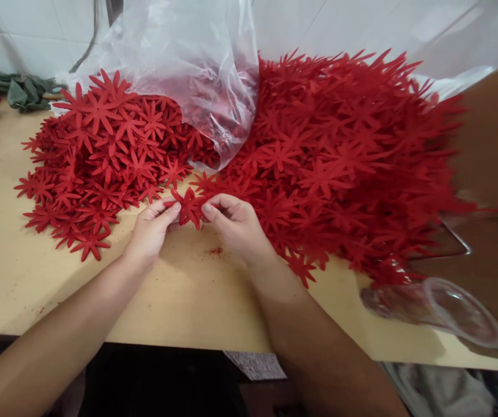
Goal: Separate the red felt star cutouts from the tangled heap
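Where your two hands meet above the near-centre of the counter (23, 278), they share one red star-shaped flower piece (188, 207). Your left hand (151, 229) pinches its left side between thumb and forefinger, the other fingers curled in. Your right hand (235, 223) pinches its right side the same way, thumb on top. Both hands are closed on the piece, which is clear of the counter surface.

The piece is a flat cut-out with narrow petals radiating in all directions, so it has no single long axis. Its face is tilted toward you; the lowest petals point down at the counter.

A heap of smaller red flower pieces (96, 156) lies to the far left of your hands. A larger heap of long-petalled red pieces (340, 150) fills the far right, touching your right hand. A clear plastic bag (188, 63) lies between and over the two heaps. A clear plastic cup (440, 307) lies on its side at the near right, and green fabric (23, 90) sits at the far left.

No writing, brand or label can be read on anything.
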A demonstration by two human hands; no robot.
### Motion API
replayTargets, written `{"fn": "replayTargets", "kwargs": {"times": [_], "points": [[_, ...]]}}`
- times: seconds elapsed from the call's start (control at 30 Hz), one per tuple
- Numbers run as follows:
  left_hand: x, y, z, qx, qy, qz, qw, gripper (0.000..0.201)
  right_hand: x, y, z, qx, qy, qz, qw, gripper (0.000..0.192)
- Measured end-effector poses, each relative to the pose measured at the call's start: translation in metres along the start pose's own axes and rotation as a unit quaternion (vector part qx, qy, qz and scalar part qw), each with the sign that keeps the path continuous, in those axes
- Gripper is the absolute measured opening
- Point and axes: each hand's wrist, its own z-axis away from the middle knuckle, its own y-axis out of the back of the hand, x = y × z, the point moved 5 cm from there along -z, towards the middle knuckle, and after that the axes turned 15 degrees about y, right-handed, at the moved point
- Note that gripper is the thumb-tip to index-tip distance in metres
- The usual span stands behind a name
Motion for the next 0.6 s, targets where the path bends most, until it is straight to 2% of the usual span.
{"fn": "replayTargets", "kwargs": {"times": [0.13, 0.27, 0.4, 0.5, 0.6], "points": [[0.007, 0.012, -0.002, 0.026, -0.017, 0.020, 0.999, 0.022, 0.008, 0.014, -0.001, 0.068, -0.009, -0.027, 0.997, 0.029], [0.016, 0.024, -0.002, 0.043, 0.004, 0.049, 0.998, 0.017, 0.015, 0.024, -0.002, 0.129, -0.036, -0.095, 0.986, 0.023], [0.014, 0.016, 0.001, 0.014, 0.042, 0.052, 0.998, 0.017, 0.018, 0.016, 0.000, 0.100, -0.081, -0.143, 0.981, 0.025], [0.005, 0.004, 0.003, -0.016, 0.060, 0.019, 0.998, 0.020, 0.019, 0.008, 0.001, 0.084, -0.092, -0.157, 0.980, 0.029], [-0.001, -0.001, 0.003, -0.021, 0.074, 0.008, 0.997, 0.022, 0.019, 0.003, 0.002, 0.074, -0.100, -0.166, 0.978, 0.036]]}}
